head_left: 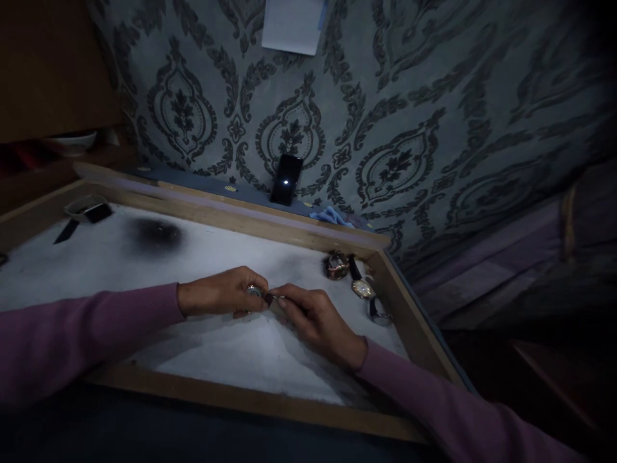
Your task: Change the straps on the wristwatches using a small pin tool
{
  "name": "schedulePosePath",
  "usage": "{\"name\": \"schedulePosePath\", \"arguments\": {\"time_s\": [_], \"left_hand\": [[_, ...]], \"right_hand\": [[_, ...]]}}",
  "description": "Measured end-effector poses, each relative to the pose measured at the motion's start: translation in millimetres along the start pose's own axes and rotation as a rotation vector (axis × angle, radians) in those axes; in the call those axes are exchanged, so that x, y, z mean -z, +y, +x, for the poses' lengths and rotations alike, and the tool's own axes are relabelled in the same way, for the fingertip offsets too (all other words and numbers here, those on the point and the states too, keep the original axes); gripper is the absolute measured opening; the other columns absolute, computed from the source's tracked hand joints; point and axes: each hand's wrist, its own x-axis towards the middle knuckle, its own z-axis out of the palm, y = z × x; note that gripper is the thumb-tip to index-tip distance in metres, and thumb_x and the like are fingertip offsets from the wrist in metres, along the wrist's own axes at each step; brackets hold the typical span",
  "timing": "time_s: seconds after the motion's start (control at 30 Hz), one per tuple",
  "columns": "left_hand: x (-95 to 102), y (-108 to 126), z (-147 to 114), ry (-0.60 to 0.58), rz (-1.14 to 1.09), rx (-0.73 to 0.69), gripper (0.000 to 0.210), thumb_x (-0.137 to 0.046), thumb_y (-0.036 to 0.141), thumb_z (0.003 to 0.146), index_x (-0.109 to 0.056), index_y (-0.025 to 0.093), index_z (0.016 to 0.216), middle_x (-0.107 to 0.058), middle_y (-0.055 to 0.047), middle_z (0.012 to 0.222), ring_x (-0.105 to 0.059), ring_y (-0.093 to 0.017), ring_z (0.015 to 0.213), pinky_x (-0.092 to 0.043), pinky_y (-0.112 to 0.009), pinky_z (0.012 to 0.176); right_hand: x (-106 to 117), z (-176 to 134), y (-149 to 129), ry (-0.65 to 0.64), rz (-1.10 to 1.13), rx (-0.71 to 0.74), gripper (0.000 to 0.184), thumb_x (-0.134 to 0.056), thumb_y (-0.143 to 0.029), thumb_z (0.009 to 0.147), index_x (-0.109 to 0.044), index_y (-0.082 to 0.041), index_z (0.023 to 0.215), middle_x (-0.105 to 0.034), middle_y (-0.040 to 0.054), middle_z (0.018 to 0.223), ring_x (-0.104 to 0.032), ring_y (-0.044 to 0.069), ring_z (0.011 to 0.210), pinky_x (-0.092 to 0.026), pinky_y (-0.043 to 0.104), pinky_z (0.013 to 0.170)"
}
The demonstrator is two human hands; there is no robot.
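Over the middle of a white-floored wooden tray [250, 393], my left hand [224, 292] is closed around a wristwatch [253, 291] whose round, pale dial faces up between the fingers. My right hand [313, 318] meets it from the right. Its thumb and forefinger pinch a short dark watch strap [269, 298] by a shiny end. The rest of the strap is hidden by the fingers. Both hands are just above the white surface, fingertips almost touching.
Toward the tray's right side lie a bulky metal watch [336, 265], a gold-faced watch [362, 288] and a dark-strapped watch [380, 312]. A square-faced watch [99, 213] sits in the far left corner. Behind the rim are a phone [286, 180] and a blue cloth [331, 216].
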Motion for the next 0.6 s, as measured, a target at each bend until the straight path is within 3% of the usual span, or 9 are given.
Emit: {"name": "schedulePosePath", "arguments": {"time_s": [0.6], "left_hand": [[-1.2, 6.3, -3.8, 0.002, 0.109, 0.055, 0.020, -0.056, 0.035, 0.077, -0.059, 0.015, 0.076, -0.046, 0.006, 0.050, -0.039, -0.010, 0.047, -0.029, -0.022, 0.047]], "right_hand": [[0.2, -0.5, -5.2, -0.070, -0.034, 0.014, 0.025, -0.043, -0.016, 0.095, -0.067, -0.014, 0.101, -0.065, 0.0027, 0.072, -0.055, 0.012, 0.060, -0.042, 0.024, 0.057]]}}
